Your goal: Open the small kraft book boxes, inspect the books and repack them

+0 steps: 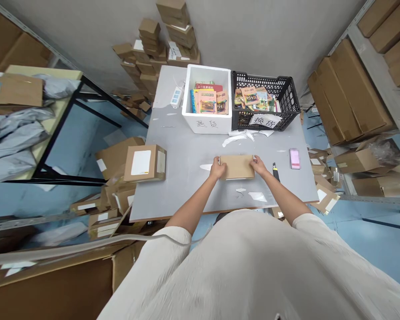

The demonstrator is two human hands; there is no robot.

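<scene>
Between my two hands is a small flat cardboard box (237,167), just above or on the grey table. My left hand (217,169) grips its left end, thumb on top. At the opposite end my right hand (258,164) holds on in the same way. The fingers under the box are hidden. A utility knife (275,171) with a black and yellow handle lies to the right of my right hand. Torn white paper scraps (257,196) are scattered around the box.
Behind stand a white foam box (206,124) and a black plastic crate (266,120), both holding books. A cardboard box (145,163) sits at the table's (183,191) left edge, a phone (294,158) at its right. A power strip (177,97) lies at the back left. Stacked boxes surround the table.
</scene>
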